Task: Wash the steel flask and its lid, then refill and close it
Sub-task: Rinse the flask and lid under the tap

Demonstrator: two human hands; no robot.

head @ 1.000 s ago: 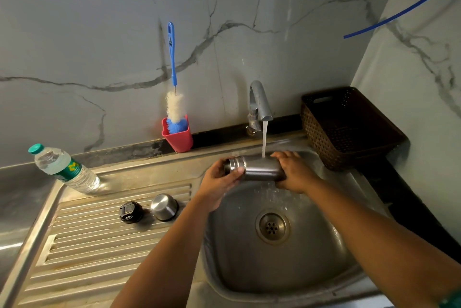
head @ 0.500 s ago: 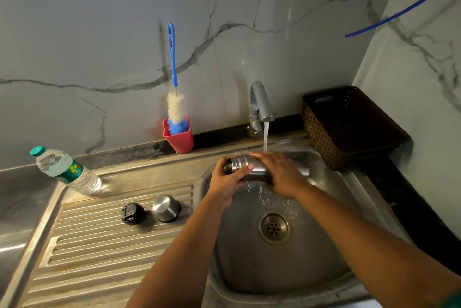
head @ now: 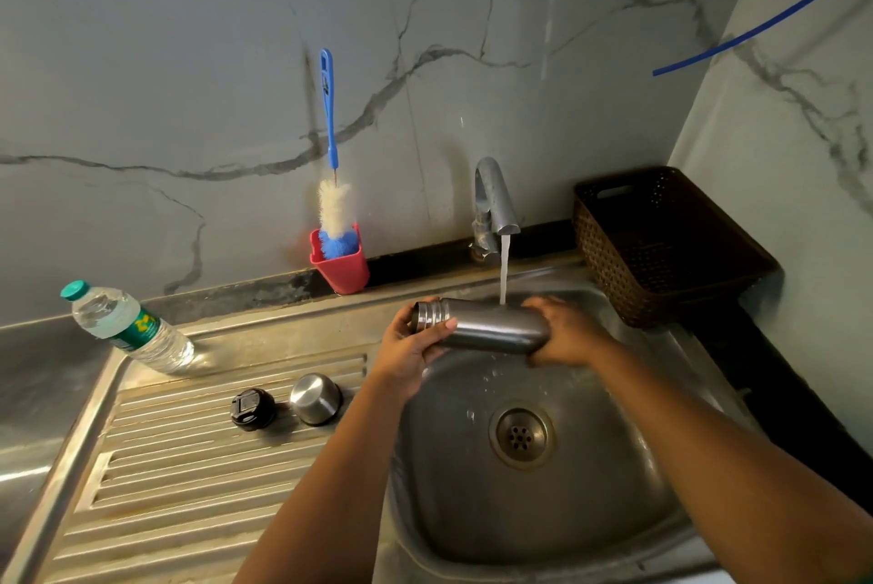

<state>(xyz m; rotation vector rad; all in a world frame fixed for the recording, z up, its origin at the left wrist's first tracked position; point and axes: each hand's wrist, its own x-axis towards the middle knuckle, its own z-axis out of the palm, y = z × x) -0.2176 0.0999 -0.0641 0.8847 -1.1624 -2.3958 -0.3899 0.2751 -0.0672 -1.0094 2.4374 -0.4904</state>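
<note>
Steel flask (head: 491, 328) held sideways over sink (head: 614, 512): left hand (head: 411, 349) wraps the threaded neck, right hand (head: 569, 333) clasps the base. Between the grips, tap (head: 493, 205) water strikes the wall, likely rinsing the outside.

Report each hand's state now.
Left hand: fingers curled round the steel flask near its neck.
Right hand: gripping the flask's base end.
</note>
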